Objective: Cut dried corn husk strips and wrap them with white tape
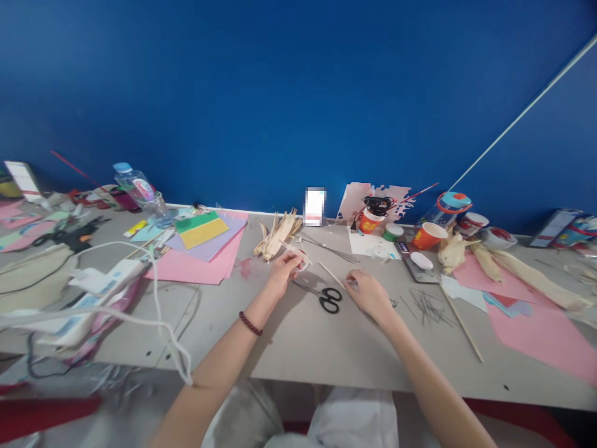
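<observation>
My left hand (282, 275) is closed, its fingertips pinching a small pale strip (306, 264) whose exact kind is unclear. A bundle of dried corn husks (278, 236) lies just beyond it. My right hand (368, 292) rests low over the table with its fingers curled. A thin wooden stick (330, 272) runs up to these fingers and seems to pass beneath the hand; whether they grip it is hidden. Between my hands lie black-handled scissors (330, 300), their blades pointing toward my left hand. Thin dark wires (333, 250) lie behind the scissors.
Coloured sheets (200, 264), a plastic bottle (142, 190) and a white power strip (88, 302) with looping cables are at left. A phone (314, 206) stands against the blue wall. Paper cups (429, 236), loose wires (426, 308), another stick (461, 323) and more husks (541, 277) are at right.
</observation>
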`<state>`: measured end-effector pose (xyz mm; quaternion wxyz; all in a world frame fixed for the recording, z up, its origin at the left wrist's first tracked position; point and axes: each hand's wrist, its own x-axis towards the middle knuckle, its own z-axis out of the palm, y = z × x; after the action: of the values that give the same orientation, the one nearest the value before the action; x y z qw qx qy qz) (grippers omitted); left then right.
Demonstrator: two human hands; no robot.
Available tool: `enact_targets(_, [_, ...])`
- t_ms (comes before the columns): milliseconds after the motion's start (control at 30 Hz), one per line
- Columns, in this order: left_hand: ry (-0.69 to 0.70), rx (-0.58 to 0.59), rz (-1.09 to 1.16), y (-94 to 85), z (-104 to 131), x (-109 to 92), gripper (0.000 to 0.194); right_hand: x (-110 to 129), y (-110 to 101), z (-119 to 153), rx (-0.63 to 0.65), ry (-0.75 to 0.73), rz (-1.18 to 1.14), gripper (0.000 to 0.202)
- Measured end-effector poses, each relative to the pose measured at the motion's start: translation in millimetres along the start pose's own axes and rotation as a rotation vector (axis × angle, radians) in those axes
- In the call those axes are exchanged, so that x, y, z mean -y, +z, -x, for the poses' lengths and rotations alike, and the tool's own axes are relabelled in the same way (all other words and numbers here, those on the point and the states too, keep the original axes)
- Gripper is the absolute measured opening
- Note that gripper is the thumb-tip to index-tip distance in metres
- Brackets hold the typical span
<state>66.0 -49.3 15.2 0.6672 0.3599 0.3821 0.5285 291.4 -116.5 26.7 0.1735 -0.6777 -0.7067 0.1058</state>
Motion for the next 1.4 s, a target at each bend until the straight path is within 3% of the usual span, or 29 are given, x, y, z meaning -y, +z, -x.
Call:
enact_targets(167, [-0.005,-0.101,0.033,-4.2,-3.7,1.0,0.024,-3.1,-1.4,16.3,0.027,-0.019,0.046,0.011])
enact_targets(333, [0.021,-0.172,0.052,-8.3,-7.2,2.0,0.027,11.7,0.5,24.4,0.074,-0.107,-0.006,0.016])
enact_targets(500, [0.025,-0.181,0.02,-7.6,-7.2,0.0,0.029,30.4,13.5,29.3,0.17,-0.173,-0.054,0.024])
enact_targets(700, [0.039,-0.175,-0.021,-7.6,-7.9,0.8,0.027,29.0,15.9,24.7,0.183,-0.143,-0.009,0.022])
enact_targets(800, [0.054,-0.177,-0.028,-9.1,-8.4,1.2,0.026,24.1,8.8,23.0,0.204,-0.085,-0.196,0.017])
enact_targets(1000, [0.043,-0.174,0.062,-9.4,-8.1,1.2,0.026,19.6,6.5,19.0,0.291,0.042,-0.784,0.01])
enact_targets(1167, [0.005,-0.154,0.154,-6.5,-6.2,-3.2,0.025,30.8,11.4,9.5,0.395,0.061,-0.928,0.027])
enact_targets(1300, [-0.039,-0.102,0.197,-2.8,-2.8,-8.2,0.023,49.1,9.6,6.9,0.554,0.015,-1.014,0.04])
enact_targets(1400, [-0.054,-0.071,0.195,1.0,0.9,-9.0,0.022,60.5,11.5,9.5,0.575,0.027,-1.064,0.049])
